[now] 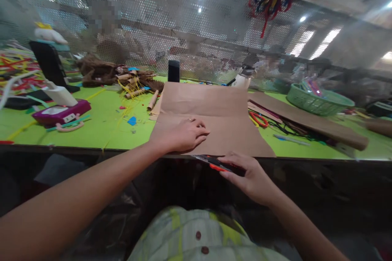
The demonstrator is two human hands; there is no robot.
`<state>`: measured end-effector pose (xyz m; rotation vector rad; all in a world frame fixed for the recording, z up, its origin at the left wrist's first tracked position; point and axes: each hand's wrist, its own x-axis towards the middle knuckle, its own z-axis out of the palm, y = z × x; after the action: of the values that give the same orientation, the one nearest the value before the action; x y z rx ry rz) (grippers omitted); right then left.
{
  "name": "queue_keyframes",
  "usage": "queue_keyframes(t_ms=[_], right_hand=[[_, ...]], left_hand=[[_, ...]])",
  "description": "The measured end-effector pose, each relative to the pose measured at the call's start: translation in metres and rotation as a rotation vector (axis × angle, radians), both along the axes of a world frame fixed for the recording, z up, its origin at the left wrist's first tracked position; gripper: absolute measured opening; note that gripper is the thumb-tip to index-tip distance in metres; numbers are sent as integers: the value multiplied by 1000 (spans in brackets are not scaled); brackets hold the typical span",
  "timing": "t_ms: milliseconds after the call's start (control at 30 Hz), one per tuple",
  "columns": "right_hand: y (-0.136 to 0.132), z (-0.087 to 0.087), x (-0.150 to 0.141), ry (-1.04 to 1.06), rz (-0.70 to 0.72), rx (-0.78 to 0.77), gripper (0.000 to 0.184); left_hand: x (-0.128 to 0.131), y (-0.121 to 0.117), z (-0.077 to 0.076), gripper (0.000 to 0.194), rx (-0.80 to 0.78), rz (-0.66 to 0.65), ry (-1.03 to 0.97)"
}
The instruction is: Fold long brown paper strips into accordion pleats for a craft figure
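A large sheet of brown paper (211,110) lies on the green table (104,118), folded across its middle. My left hand (180,134) rests flat on the paper's near left part, fingers stretched out and pressing it down. My right hand (248,175) is at the table's near edge, closed around a red and black utility knife (214,164) whose tip points left along the paper's front edge.
Red-handled scissors (259,119) and brown card strips (309,120) lie right of the paper, with a green basket (318,102) behind. At left are a purple box (61,112), coloured strips and paper rolls (137,83). A perforated screen (190,28) backs the table.
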<state>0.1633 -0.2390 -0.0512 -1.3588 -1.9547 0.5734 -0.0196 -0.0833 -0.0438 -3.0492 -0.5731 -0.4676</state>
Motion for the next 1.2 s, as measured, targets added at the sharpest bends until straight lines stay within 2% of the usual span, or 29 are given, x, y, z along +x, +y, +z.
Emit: queue_keyframes(t_ms=[133,300,433,533,633,900,1200], right_hand=[[2,0,-7,3,0,5,25],[3,-1,-5,15,5,-25,24],[3,-2,-2,1,-2,-56,24],[3,-3,-1,0,-4,-72,23],[2,-3,-1,8,-8,-65,23],[3,-2,-8,4,1,-45,24],[7,1,-21,19,50,-37,24]], left_hand=[[2,-2,1,35,-1,13,8],[-2,2,14,32,-66,-40,92],[-31,14,18,29,-91,-22,81],[-58,21,12,30,-64,-1,51],[-74,23,4,34,-67,4,39],[-72,18,0,36,39,0,53],[-74,19,-2,34,56,-24,43]])
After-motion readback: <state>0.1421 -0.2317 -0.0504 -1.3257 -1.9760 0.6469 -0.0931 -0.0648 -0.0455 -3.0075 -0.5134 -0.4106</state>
